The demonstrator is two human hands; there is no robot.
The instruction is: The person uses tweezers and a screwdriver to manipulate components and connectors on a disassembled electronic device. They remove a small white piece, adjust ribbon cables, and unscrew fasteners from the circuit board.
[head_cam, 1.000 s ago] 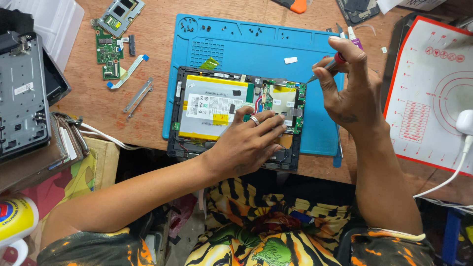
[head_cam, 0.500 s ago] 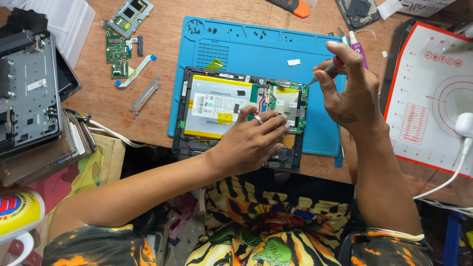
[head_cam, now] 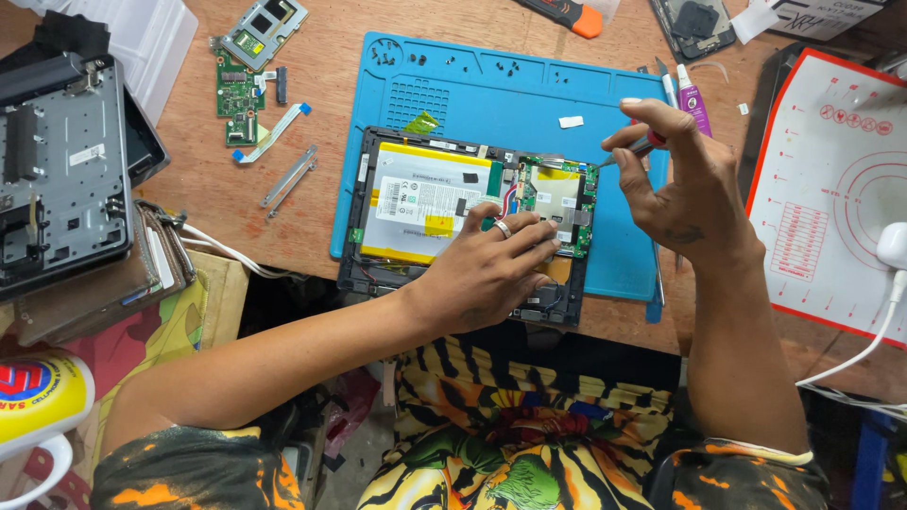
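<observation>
Blue mat (head_cam: 491, 85), opened tablet (head_cam: 468, 222) on it, back cover already off.
Left hand (head_cam: 491, 274) pressed flat at its 5 o'clock; right hand (head_cam: 685, 184) pinches a screwdriver (head_cam: 635, 149), tip on the green board (head_cam: 557, 194) at 3 o'clock; board probably still mounted.

The lower right corner of the opened tablet (head_cam: 430, 203) is covered by the left hand (head_cam: 491, 274); the screwdriver (head_cam: 635, 149) tip is perhaps too small to be made out.

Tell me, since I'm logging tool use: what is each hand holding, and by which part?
Right hand pinches a screwdriver by its red handle. Left hand holds nothing; it presses on the tablet.
</observation>
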